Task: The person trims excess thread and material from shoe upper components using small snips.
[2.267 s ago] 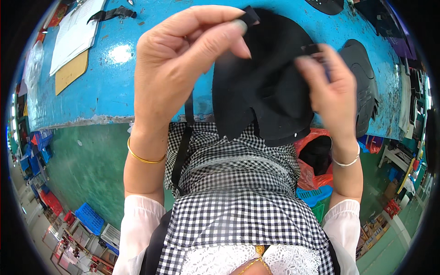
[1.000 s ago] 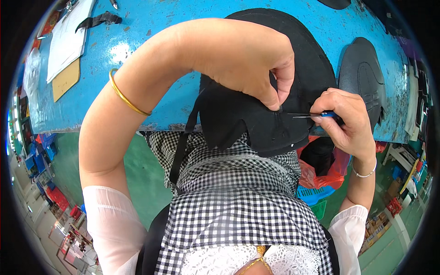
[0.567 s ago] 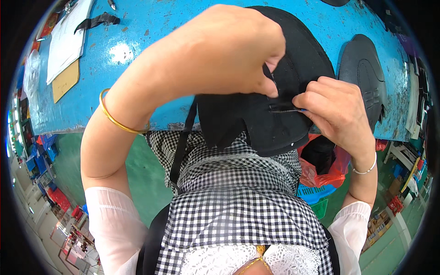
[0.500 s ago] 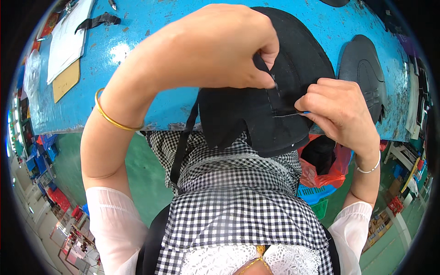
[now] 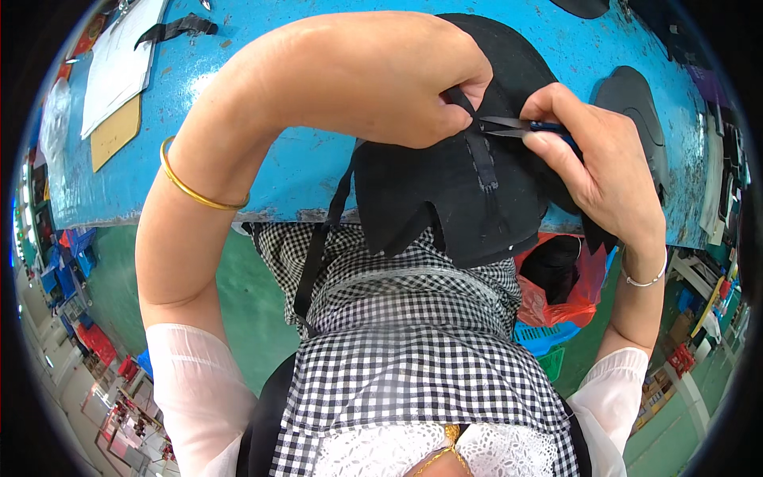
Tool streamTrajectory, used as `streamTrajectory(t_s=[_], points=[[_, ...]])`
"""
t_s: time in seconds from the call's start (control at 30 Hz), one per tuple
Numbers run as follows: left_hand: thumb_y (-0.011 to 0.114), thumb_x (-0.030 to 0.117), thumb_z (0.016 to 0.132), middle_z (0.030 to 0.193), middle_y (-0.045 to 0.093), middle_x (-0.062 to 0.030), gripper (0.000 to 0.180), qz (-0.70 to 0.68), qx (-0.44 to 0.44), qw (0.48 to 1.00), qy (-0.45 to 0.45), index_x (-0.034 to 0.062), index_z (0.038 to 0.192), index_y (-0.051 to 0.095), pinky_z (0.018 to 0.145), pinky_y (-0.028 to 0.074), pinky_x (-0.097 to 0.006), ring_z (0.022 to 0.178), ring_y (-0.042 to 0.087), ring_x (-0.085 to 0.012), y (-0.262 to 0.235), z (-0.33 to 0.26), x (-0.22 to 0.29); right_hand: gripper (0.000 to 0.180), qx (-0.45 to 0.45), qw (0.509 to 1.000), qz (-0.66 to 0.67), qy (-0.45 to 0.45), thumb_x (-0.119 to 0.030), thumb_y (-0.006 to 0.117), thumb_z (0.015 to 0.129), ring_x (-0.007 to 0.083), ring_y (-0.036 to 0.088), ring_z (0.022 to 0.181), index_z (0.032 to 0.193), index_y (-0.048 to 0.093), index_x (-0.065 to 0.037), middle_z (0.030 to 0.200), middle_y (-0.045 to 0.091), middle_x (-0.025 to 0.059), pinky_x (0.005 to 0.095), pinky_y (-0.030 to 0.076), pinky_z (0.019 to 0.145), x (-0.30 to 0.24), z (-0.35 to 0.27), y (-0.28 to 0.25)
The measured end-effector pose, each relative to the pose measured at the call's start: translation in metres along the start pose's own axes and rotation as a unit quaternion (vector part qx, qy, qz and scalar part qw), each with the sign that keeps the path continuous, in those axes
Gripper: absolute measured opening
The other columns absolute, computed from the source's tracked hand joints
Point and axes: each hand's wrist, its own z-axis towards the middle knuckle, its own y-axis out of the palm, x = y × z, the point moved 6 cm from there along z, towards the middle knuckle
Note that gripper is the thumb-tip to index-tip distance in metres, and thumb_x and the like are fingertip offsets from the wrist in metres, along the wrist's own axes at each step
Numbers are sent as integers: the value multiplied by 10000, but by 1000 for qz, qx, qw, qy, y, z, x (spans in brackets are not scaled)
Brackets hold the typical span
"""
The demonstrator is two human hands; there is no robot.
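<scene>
I see the left hand (image 5: 401, 83) pinching a black strip (image 5: 459, 98) between thumb and forefinger; at three o'clock from it, the right hand (image 5: 604, 151) grips scissors (image 5: 544, 126), blades parted. Their tips have just shifted toward twelve o'clock, so the work seems centred by that pinch now. Beneath, a black panel (image 5: 413, 191) overhangs the blue bench (image 5: 306, 179) toward six o'clock.

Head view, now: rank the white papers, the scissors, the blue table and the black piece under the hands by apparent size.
Largest to smallest, as they look:
1. blue table
2. black piece, partly hidden by the hands
3. white papers, partly covered by a black strip
4. scissors
</scene>
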Motion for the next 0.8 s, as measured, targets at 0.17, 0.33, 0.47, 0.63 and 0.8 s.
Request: streamTrajectory(t_s=[0.17, 0.33, 0.47, 0.63, 0.8], points=[[665, 117, 867, 732, 578, -114, 99, 40, 66, 995, 65, 39, 916, 631, 636, 452, -332, 639, 531, -253, 1, -6, 1, 224, -34, 999, -18, -5, -188, 716, 881, 299, 629, 713, 978, 597, -26, 791, 641, 123, 339, 476, 648, 0, 11, 7], [669, 145, 909, 760, 565, -39, 141, -82, 62, 994, 45, 38, 989, 627, 627, 448, -285, 672, 548, -128, 1, -6, -17, 182, 19, 1000, 10, 16, -110, 725, 835, 261, 615, 681, 914, 591, -15, 793, 625, 111, 308, 470, 639, -4, 0, -4], [674, 118, 937, 711, 589, 32, 93, -348, 121, 928, -49, 31, 945, 642, 580, 431, -173, 610, 553, -29, -14, -30, -33, 248, 37, 995, -49, -74, 32, 694, 735, 238, 651, 688, 963, 598, 8, 983, 687, 137, 288, 521, 632, -40, -12, 0], [723, 159, 907, 694, 596, 32, 149, -491, 211, 845, -4, 29, 977, 702, 519, 320, -179, 583, 492, -27, -43, -37, -27, 401, 24, 983, -178, -43, -59, 733, 748, 180, 670, 659, 1136, 647, -2, 1279, 629, 181, 286, 533, 545, -72, -19, 45], [669, 65, 937, 768, 688, -48, 98, -358, 243, 901, 1, -26, 958, 699, 610, 476, -198, 669, 624, -85, -51, -47, 0, 144, 190, 978, -29, -84, -71, 667, 810, 210, 652, 586, 944, 617, -63, 923, 690, 111, 272, 484, 478, -36, -7, 31]])
